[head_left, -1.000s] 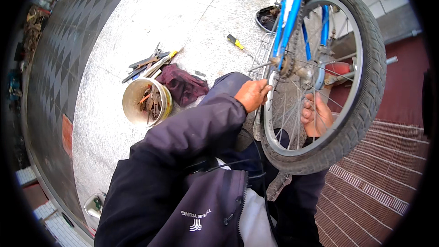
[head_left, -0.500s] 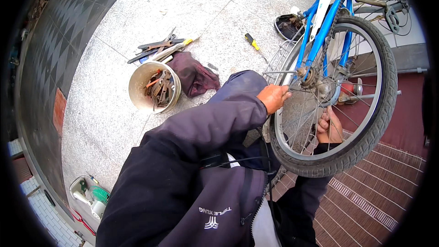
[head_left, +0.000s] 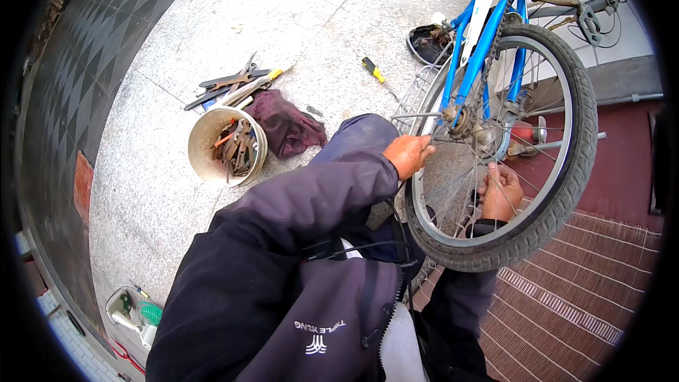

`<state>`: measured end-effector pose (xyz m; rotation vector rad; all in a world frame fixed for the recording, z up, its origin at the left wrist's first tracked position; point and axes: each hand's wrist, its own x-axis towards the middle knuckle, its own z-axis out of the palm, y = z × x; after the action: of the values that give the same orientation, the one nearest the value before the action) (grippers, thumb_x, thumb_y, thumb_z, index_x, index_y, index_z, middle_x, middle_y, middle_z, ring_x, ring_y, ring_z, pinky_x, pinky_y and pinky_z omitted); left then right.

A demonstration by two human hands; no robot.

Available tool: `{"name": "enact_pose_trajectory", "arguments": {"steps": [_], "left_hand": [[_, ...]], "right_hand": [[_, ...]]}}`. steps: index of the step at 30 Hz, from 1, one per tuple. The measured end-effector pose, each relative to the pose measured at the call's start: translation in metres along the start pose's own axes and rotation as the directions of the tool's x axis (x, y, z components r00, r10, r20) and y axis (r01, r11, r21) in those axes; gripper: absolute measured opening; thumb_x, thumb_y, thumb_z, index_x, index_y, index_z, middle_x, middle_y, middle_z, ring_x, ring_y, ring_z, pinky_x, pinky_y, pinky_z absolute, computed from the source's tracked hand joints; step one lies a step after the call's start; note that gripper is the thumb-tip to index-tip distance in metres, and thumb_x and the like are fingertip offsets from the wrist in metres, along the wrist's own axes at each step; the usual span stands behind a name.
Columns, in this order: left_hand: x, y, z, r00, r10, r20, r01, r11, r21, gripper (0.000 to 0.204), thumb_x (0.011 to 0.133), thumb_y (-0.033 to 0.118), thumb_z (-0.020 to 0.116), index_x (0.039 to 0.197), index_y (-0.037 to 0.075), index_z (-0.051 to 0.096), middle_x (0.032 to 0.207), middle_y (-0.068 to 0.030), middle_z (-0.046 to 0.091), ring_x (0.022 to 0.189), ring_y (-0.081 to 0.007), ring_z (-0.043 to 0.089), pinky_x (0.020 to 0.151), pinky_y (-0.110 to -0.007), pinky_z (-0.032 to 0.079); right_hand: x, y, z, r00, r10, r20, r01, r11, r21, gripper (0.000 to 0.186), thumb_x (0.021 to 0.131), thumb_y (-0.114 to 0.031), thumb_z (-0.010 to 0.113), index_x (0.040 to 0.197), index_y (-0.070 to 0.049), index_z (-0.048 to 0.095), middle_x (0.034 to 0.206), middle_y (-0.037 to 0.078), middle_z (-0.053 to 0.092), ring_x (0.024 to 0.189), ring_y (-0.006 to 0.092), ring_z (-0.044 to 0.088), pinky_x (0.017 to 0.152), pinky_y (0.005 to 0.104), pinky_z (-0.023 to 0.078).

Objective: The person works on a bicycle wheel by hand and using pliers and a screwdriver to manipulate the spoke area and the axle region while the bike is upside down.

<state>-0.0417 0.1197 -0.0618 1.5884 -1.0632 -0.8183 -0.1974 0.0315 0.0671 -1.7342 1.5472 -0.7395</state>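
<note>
The rear wheel of a blue and white bicycle stands in front of me on the right. My left hand is closed on the left side of this wheel, fingers curled over the rim beside the spokes. Below the hub, my right hand shows through the spokes, its wrist behind the tyre. Thumb and fingers are pinched together there; spokes cross in front and hide what is between them. The chain runs along the frame to the hub.
On the speckled floor at left stand a bucket of tools, a pile of wrenches and a dark red cloth. A yellow and black screwdriver lies near the rear rack. A striped brown mat lies at right.
The whole view has shifted, so the bicycle and bucket sit further left. My right hand has turned, its fingers now pinched together nearer the hub. My left hand stays on the wheel.
</note>
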Motion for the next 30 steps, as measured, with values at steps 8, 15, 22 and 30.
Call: {"name": "enact_pose_trajectory", "arguments": {"steps": [8, 15, 22, 30], "left_hand": [[-0.001, 0.000, -0.002, 0.999, -0.048, 0.014, 0.048, 0.999, 0.021, 0.028, 0.098, 0.025, 0.051, 0.080, 0.003, 0.051, 0.060, -0.0088, 0.059, 0.057, -0.0232, 0.063, 0.057, -0.036, 0.048], [-0.002, 0.011, -0.006, 0.999, -0.034, 0.024, 0.034, 0.999, -0.012, 0.026, 0.097, 0.024, 0.051, 0.081, 0.003, 0.055, 0.060, -0.0099, 0.060, 0.056, -0.0255, 0.061, 0.056, -0.037, 0.047], [0.000, 0.012, -0.009, 0.989, -0.138, 0.049, 0.141, 0.988, -0.056, 0.025, 0.097, 0.022, 0.050, 0.083, 0.002, 0.056, 0.062, -0.0097, 0.063, 0.055, -0.0219, 0.060, 0.053, -0.034, 0.048], [-0.001, 0.014, -0.008, 0.979, -0.191, 0.075, 0.195, 0.979, -0.055, 0.025, 0.097, 0.022, 0.049, 0.083, 0.002, 0.057, 0.060, -0.0103, 0.062, 0.057, -0.0257, 0.061, 0.058, -0.037, 0.046]], "right_hand": [[-0.009, 0.002, 0.011, 0.976, -0.213, -0.050, 0.194, 0.950, -0.246, 0.026, 0.091, -0.023, 0.062, 0.092, 0.003, 0.064, 0.066, 0.005, 0.062, 0.048, 0.0090, 0.054, 0.044, 0.0261, 0.042], [-0.001, 0.010, 0.005, 0.955, 0.205, 0.213, -0.276, 0.879, 0.390, 0.027, 0.095, -0.027, 0.054, 0.092, -0.001, 0.057, 0.062, 0.003, 0.054, 0.042, 0.0107, 0.047, 0.036, 0.0249, 0.035], [-0.003, 0.003, 0.000, 0.885, 0.244, 0.396, -0.445, 0.692, 0.568, 0.030, 0.094, -0.032, 0.057, 0.094, -0.003, 0.054, 0.068, 0.006, 0.054, 0.048, 0.0124, 0.047, 0.041, 0.0261, 0.033], [0.016, 0.043, -0.006, 0.676, -0.065, 0.734, -0.693, 0.282, 0.663, 0.026, 0.098, -0.025, 0.052, 0.099, 0.001, 0.057, 0.073, 0.004, 0.054, 0.055, 0.0112, 0.047, 0.048, 0.0248, 0.037]]}}
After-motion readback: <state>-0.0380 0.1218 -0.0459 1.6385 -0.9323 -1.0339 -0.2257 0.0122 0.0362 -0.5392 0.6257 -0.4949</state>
